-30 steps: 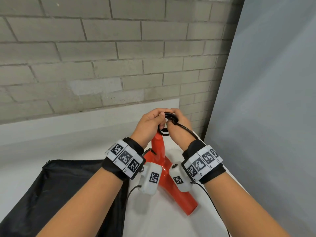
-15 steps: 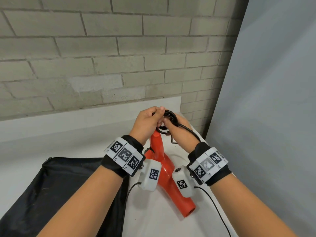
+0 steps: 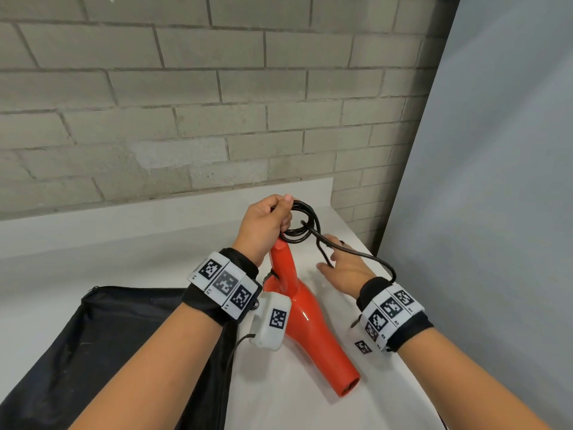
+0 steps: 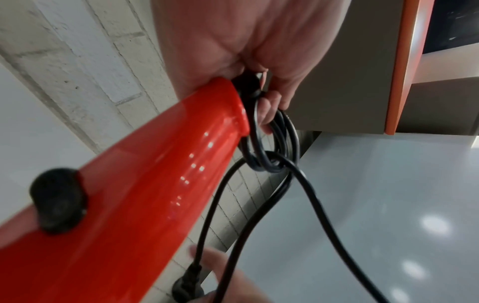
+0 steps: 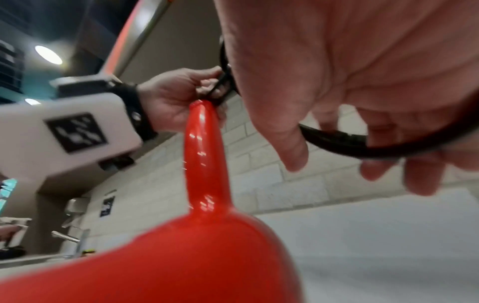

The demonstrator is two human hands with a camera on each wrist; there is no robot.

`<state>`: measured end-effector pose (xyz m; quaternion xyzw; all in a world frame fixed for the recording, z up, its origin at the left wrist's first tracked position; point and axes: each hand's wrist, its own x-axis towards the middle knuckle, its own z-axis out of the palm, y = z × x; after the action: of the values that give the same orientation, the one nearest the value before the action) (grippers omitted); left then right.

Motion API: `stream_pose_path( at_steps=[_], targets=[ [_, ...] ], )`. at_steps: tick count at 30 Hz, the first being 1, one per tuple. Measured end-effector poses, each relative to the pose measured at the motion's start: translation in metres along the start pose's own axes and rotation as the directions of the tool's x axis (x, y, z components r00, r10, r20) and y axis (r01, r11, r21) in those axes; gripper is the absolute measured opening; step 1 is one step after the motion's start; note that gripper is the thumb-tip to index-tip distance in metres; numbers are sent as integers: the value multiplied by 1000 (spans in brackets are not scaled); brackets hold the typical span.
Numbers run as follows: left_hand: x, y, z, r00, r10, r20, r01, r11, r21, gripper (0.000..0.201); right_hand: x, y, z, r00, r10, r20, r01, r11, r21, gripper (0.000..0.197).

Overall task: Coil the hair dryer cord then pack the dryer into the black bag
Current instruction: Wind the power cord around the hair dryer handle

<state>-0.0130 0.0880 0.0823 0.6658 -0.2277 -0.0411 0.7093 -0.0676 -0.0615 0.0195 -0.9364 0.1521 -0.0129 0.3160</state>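
The red hair dryer (image 3: 307, 321) lies on the white counter (image 3: 155, 243), its handle (image 4: 155, 184) pointing up and away. At the handle's end my left hand (image 3: 279, 218) grips several small loops of the black cord (image 3: 305, 225), also seen as a bundle (image 4: 274, 143) in the left wrist view. My right hand (image 3: 333, 259) is lower and to the right, fingers curled round a loose stretch of cord (image 5: 337, 141) that trails on past my wrist. The plug (image 4: 186, 287) hangs by my right fingertips. The black bag (image 3: 93, 352) lies flat at the left.
A brick wall (image 3: 217, 119) rises behind the counter's raised back edge. A grey panel (image 3: 496, 212) closes the right side, where the counter ends. The dryer's nozzle (image 3: 347, 386) points toward me near the front.
My right hand has left the coil and dropped down and to the right, drawing a length of cord out with it. My left hand still holds the loops at the handle end.
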Motion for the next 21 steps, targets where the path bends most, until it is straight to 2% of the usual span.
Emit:
stream_pose_path(
  at_steps=[2,4,6,8,10,12,13,14,15,17,19,21],
  targets=[
    [1,-1,-1,1000,5,-20,-5,1000,-2,31,-18,-11,-2,1000,-18,21,19,998,-54,82],
    [3,-2,-4,1000,-1,-24,1,1000,0,32,-43,-23,-7,991,-118,63,122,990,-65,84],
    [4,-3,-7,1000,-3,-29,3,1000,-2,32,-67,-33,-16,959,-223,178,230,973,-19,67],
    [4,-4,-9,999,1,-35,-2,1000,-18,32,-84,-42,-30,913,-318,255,301,948,103,37],
    [4,-4,-11,999,0,-34,-1,999,-34,32,-87,-46,-45,918,-363,161,316,913,257,16],
    [3,-4,-12,1000,-5,-20,5,999,-44,32,-72,-45,-57,933,-345,-102,359,889,283,25],
    [3,-4,-12,1000,-10,-8,9,999,-43,32,-62,-44,-61,916,-330,-227,384,886,262,26],
    [2,-3,-11,1000,-12,4,12,999,-38,32,-51,-42,-64,895,-329,-301,402,887,227,26],
    [1,-3,-10,1000,-11,17,11,1000,-27,32,-41,-41,-65,886,-345,-309,412,892,186,27],
    [0,-1,-7,999,-5,47,5,1000,-11,29,-21,-39,-61,908,-399,-132,415,900,133,39],
    [0,0,-4,998,-1,69,1,1000,1,27,-7,-41,-53,899,-427,100,405,895,187,47],
    [0,0,-1,997,1,75,-3,1000,28,32,2,-41,-46,871,-458,176,406,875,265,43]
  ],
)
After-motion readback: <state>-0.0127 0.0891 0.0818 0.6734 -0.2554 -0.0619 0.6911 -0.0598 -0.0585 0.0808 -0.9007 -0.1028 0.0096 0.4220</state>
